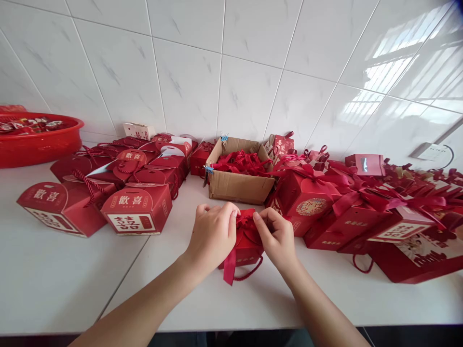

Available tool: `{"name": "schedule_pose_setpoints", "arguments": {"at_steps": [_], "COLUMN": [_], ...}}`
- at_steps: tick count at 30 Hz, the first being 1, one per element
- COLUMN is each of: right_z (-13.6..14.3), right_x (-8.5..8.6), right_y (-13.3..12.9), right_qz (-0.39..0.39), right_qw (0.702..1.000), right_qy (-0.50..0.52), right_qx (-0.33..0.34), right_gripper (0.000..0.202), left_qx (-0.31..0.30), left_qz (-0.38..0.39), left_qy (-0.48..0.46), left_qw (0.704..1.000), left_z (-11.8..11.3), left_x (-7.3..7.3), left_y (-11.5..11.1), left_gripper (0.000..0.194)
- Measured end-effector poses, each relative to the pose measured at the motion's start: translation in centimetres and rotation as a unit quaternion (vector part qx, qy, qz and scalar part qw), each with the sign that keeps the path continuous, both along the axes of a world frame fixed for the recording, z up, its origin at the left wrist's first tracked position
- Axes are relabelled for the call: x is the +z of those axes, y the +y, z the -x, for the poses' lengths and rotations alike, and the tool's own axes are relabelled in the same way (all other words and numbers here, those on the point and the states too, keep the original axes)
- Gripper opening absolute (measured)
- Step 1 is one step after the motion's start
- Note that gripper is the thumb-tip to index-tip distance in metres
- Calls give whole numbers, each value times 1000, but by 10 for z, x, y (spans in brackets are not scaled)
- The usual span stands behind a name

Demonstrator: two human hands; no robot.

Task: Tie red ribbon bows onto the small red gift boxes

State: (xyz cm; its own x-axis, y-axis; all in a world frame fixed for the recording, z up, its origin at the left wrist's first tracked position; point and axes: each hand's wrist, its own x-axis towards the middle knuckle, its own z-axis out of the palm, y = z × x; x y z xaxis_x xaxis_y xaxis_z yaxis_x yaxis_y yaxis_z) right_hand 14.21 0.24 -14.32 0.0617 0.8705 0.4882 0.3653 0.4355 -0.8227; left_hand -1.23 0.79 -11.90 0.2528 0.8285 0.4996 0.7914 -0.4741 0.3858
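Note:
A small red gift box (246, 256) stands on the white counter in front of me, with a red rope handle hanging down its near side. On its top lies a red ribbon (229, 268), gathered in the middle, one tail draping over the front left edge. My left hand (214, 231) has its fingers curled and pinched on the ribbon from the left. From the right, my right hand (278, 236) pinches the ribbon between thumb and forefinger. Part of the ribbon is hidden behind my fingers.
Behind the box sits an open cardboard carton (240, 188) full of red ribbons, with blue clips on its edge. Rope-handled red boxes (137, 209) crowd the left. Ribbon-tied red boxes (307, 193) fill the right. A red basin (39, 144) of wrapped sweets stands far left against the tiled wall.

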Motion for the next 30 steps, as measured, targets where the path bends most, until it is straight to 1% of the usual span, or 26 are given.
{"name": "schedule_pose_setpoints", "arguments": {"at_steps": [8, 14, 17, 30], "right_z": [-3, -10, -13, -18], "right_x": [0, -1, -1, 2], "right_y": [0, 4, 5, 5], "right_qz": [27, 36, 40, 59], "right_qw": [1000, 999, 999, 998], "right_qy": [-6, -21, -22, -25], "right_qx": [3, -14, -13, -15], "right_gripper": [31, 30, 31, 28], "left_qx": [7, 32, 33, 40], "left_qz": [24, 51, 64, 67], "left_qy": [21, 49, 60, 75], "left_qw": [999, 997, 996, 994], "left_z": [1, 5, 6, 10], "left_x": [0, 3, 5, 7], "left_y": [2, 4, 5, 7], "left_gripper": [24, 24, 25, 26]}}
